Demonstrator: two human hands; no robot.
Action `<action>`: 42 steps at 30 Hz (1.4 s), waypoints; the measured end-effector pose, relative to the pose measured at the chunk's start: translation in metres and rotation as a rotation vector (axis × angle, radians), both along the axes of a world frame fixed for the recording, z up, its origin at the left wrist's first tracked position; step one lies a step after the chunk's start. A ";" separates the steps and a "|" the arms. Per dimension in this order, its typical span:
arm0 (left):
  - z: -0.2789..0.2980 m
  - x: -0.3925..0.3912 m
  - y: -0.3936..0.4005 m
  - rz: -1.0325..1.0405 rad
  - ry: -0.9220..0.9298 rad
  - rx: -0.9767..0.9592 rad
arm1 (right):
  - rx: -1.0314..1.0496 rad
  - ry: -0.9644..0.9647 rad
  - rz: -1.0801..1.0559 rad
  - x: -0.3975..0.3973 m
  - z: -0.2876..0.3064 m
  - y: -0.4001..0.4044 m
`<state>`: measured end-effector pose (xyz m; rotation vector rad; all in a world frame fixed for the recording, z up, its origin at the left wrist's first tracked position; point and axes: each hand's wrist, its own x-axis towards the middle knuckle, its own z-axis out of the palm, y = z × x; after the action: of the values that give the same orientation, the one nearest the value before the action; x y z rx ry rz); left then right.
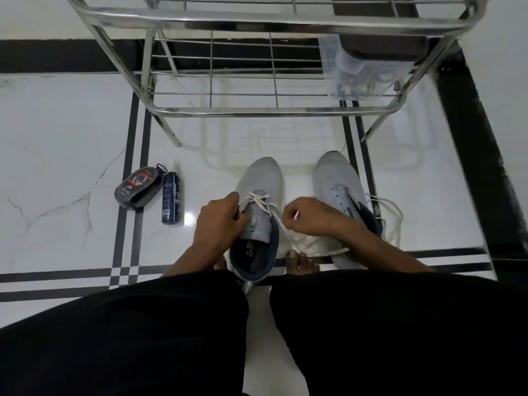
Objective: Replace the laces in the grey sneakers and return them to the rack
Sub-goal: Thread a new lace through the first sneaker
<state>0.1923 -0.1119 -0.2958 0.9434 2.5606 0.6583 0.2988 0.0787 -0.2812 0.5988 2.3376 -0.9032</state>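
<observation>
Two grey sneakers stand on the white floor in front of the steel rack (257, 111). The left sneaker (261, 181) has a white lace (258, 200) threaded through its lowest eyelets. My left hand (218, 221) grips the left side of this shoe by the eyelets, and a lace end runs under its fingers. My right hand (304, 217) pinches the other lace end, whose tip sticks up from the fingers. The right sneaker (335, 178) has bare eyelets, and a loose white lace (391, 215) lies beside and behind it.
A shoe-polish sponge case (138, 188) and a dark spray can (171, 197) lie on the floor at the left. A clear bag with laces (357, 78) sits on the rack's lower shelf at right. My bare toes (303, 261) and black-trousered knees fill the foreground.
</observation>
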 end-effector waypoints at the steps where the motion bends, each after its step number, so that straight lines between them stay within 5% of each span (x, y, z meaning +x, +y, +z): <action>1: 0.000 -0.003 -0.002 -0.015 0.017 -0.001 | -0.004 0.070 -0.101 -0.002 -0.004 0.001; 9: -0.001 -0.013 -0.004 -0.063 0.058 -0.011 | -0.096 0.009 -0.151 -0.017 -0.042 -0.008; 17: -0.005 -0.016 -0.005 0.059 -0.032 -0.030 | -0.250 -0.001 -0.227 -0.013 0.008 0.033; 20: -0.005 -0.017 -0.005 -0.019 0.066 -0.121 | -0.205 0.074 -0.341 -0.010 0.018 0.041; 23: 0.000 -0.018 0.001 -0.131 0.108 -0.004 | -0.256 0.163 -0.345 -0.016 0.041 0.038; 26: 0.022 -0.020 0.030 -0.279 -0.051 0.168 | -0.416 0.193 -0.296 -0.022 0.073 0.025; 30: 0.054 -0.025 0.057 -0.362 -0.183 0.246 | -0.269 0.213 -0.150 -0.024 0.109 0.019; 34: 0.045 -0.051 0.039 -0.122 -0.143 0.202 | -0.098 0.201 -0.172 -0.015 0.133 0.039; 39: 0.050 -0.034 0.023 0.041 -0.019 0.281 | -0.658 0.403 -0.694 -0.022 0.131 0.037; 42: 0.071 0.002 0.046 -0.119 -0.505 0.356 | -0.981 0.494 -0.980 -0.038 0.117 0.014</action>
<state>0.1943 -0.0661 -0.2248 0.8846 1.9650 1.1733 0.2605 0.0924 -0.1642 1.1420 1.4775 -2.6252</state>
